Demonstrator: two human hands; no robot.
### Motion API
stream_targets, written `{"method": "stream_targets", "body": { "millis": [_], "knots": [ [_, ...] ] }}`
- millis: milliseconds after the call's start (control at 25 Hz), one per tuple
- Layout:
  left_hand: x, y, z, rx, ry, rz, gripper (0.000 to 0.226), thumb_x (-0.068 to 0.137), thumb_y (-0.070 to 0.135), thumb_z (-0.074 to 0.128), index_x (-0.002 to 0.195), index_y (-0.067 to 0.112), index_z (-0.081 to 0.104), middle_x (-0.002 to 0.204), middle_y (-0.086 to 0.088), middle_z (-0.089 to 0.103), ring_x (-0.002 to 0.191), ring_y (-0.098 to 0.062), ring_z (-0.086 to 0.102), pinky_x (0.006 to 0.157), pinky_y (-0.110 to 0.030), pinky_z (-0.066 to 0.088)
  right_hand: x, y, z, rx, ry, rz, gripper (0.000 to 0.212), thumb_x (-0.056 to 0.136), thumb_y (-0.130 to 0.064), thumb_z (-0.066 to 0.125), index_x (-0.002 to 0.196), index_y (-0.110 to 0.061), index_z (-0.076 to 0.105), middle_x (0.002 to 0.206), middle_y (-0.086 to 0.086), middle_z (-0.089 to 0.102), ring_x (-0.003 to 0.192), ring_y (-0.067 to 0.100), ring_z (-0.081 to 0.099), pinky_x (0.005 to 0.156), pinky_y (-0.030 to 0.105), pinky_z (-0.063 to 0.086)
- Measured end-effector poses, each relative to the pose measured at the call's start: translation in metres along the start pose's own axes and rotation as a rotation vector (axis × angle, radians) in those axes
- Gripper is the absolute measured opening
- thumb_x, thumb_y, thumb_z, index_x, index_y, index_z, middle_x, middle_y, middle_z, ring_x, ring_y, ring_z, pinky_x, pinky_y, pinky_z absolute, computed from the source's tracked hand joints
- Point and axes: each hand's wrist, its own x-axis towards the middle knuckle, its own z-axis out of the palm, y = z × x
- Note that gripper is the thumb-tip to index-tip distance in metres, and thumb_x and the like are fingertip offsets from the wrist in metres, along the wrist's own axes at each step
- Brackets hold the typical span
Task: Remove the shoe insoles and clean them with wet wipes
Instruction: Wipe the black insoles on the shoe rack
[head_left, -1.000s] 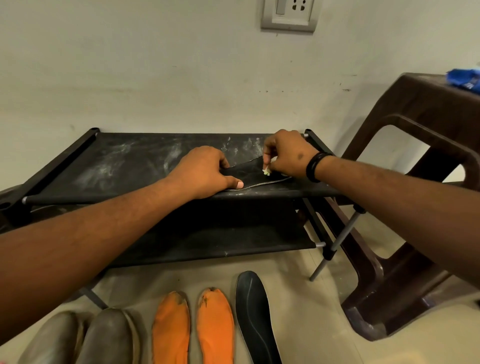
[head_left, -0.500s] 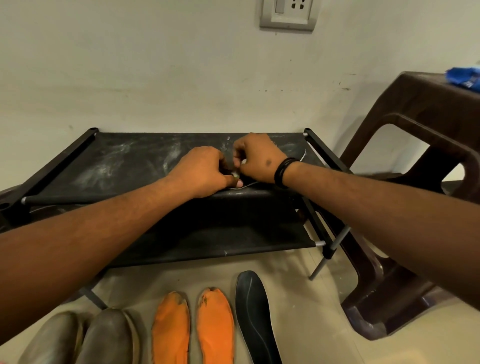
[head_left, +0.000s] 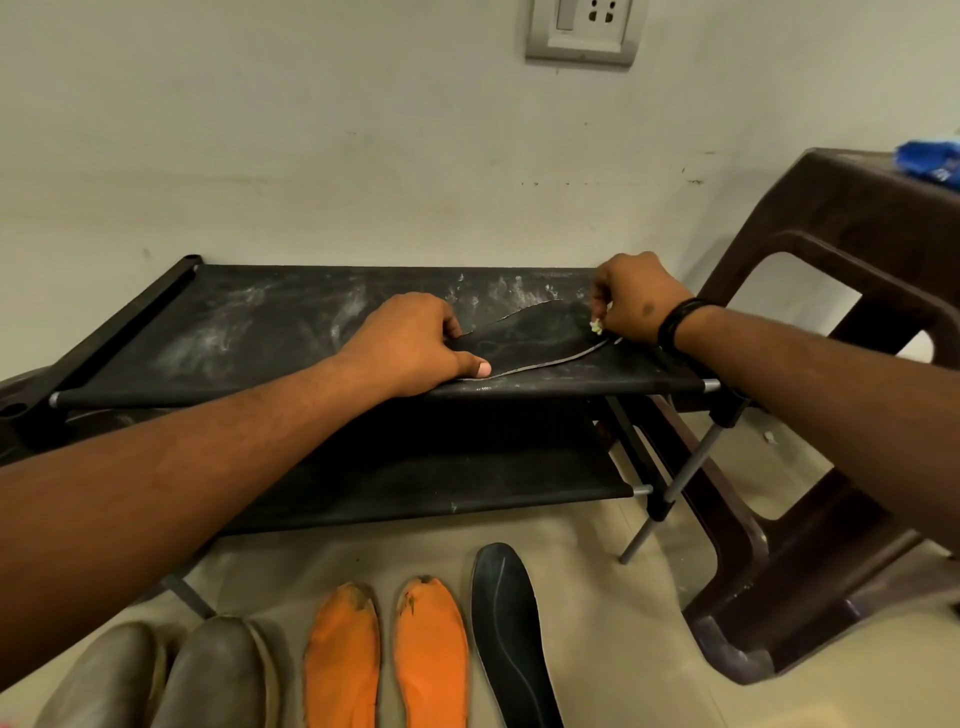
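Note:
A black insole (head_left: 540, 338) lies flat on the top shelf of the black shoe rack (head_left: 249, 332). My left hand (head_left: 410, 345) presses on its near end, thumb along the insole's edge. My right hand (head_left: 636, 301) pinches a small crumpled wet wipe (head_left: 596, 326) against the insole's far end. On the floor below lie a second black insole (head_left: 511, 634) and two orange insoles (head_left: 387, 660).
A pair of grey-brown shoes (head_left: 156, 675) stands at the bottom left. A brown plastic stool (head_left: 852, 395) stands right of the rack, with a blue packet (head_left: 932, 167) on top. The wall with a socket (head_left: 582, 28) is right behind the rack.
My right hand, with the wipe, slid left along the insole to my left hand, then back right to the far end. The left hand stayed put.

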Motion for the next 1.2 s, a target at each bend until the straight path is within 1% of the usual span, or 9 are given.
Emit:
{"method": "stream_targets", "body": {
  "millis": [160,320,400,520,680,840,1000,1120,1200],
  "knots": [
    [0.002,-0.002,0.001,0.001,0.006,0.002,0.06,0.072,0.059,0.08,0.115,0.018,0.071,0.106,0.002,0.071,0.099,-0.016,0.066,0.092,-0.039,0.055,-0.016,-0.007,-0.008,0.217,-0.189,-0.127,0.017,0.073,-0.005,0.081,0.068,-0.015,0.067,0.077,-0.003,0.074,0.08,0.011,0.07,0.076,0.025,0.053],
    [0.004,-0.001,0.002,0.011,0.005,0.01,0.062,0.073,0.06,0.079,0.117,0.017,0.07,0.108,0.001,0.071,0.101,-0.016,0.065,0.094,-0.039,0.055,-0.003,-0.005,0.005,0.111,0.009,-0.012,0.025,0.079,0.005,0.069,0.066,-0.016,0.063,0.085,0.005,0.072,0.088,0.02,0.067,0.076,0.026,0.05],
    [0.004,-0.002,0.002,0.012,0.01,0.013,0.062,0.073,0.06,0.079,0.116,0.018,0.07,0.107,0.001,0.071,0.1,-0.016,0.066,0.093,-0.04,0.055,0.0,-0.01,0.012,0.091,0.084,0.053,0.021,0.08,0.005,0.065,0.069,-0.013,0.066,0.086,0.005,0.071,0.091,0.022,0.064,0.077,0.028,0.05],
    [0.005,-0.004,0.002,0.001,0.007,0.015,0.061,0.072,0.06,0.079,0.116,0.018,0.071,0.106,0.002,0.071,0.099,-0.015,0.066,0.092,-0.039,0.055,-0.002,-0.029,0.016,0.158,0.066,0.033,0.015,0.08,0.002,0.067,0.075,-0.012,0.07,0.082,-0.003,0.068,0.086,0.014,0.062,0.074,0.023,0.047],
    [0.006,-0.003,0.003,0.02,-0.005,0.014,0.058,0.072,0.06,0.079,0.115,0.02,0.073,0.105,0.002,0.073,0.098,-0.016,0.067,0.091,-0.04,0.056,-0.017,-0.07,0.023,0.334,0.008,-0.104,0.023,0.078,0.001,0.07,0.067,-0.019,0.065,0.077,-0.005,0.07,0.079,0.006,0.066,0.081,0.021,0.053],
    [0.008,-0.005,0.003,0.036,0.027,0.031,0.052,0.068,0.063,0.08,0.101,0.023,0.075,0.087,0.005,0.072,0.084,-0.015,0.068,0.082,-0.041,0.058,-0.02,-0.097,0.019,0.477,-0.06,-0.23,0.015,0.071,-0.001,0.075,0.071,-0.015,0.069,0.077,-0.004,0.072,0.078,0.011,0.069,0.076,0.025,0.057],
    [0.015,-0.006,-0.002,0.046,-0.001,0.003,0.053,0.064,0.063,0.083,0.099,0.024,0.072,0.089,0.008,0.069,0.088,-0.015,0.066,0.081,-0.038,0.056,-0.013,-0.074,0.007,0.681,0.065,-0.06,0.017,0.069,-0.007,0.083,0.079,-0.017,0.072,0.082,-0.002,0.074,0.082,0.014,0.07,0.077,0.032,0.059],
    [0.024,-0.001,-0.017,-0.148,-0.026,-0.031,0.028,0.071,0.041,0.088,0.083,0.019,0.075,0.081,0.006,0.071,0.082,-0.012,0.067,0.074,-0.03,0.053,-0.017,-0.048,-0.009,0.703,0.08,0.077,0.019,0.072,-0.005,0.081,0.084,-0.017,0.074,0.081,-0.001,0.072,0.078,0.014,0.068,0.064,0.022,0.053],
    [0.023,0.007,-0.03,-0.282,-0.014,-0.061,0.017,0.076,0.032,0.086,0.078,0.017,0.078,0.081,0.003,0.075,0.079,-0.01,0.068,0.071,-0.026,0.052,-0.024,-0.037,-0.023,0.708,0.043,0.139,0.016,0.071,-0.005,0.081,0.082,-0.016,0.075,0.08,0.004,0.074,0.077,0.019,0.07,0.066,0.029,0.058]
  ]
}}
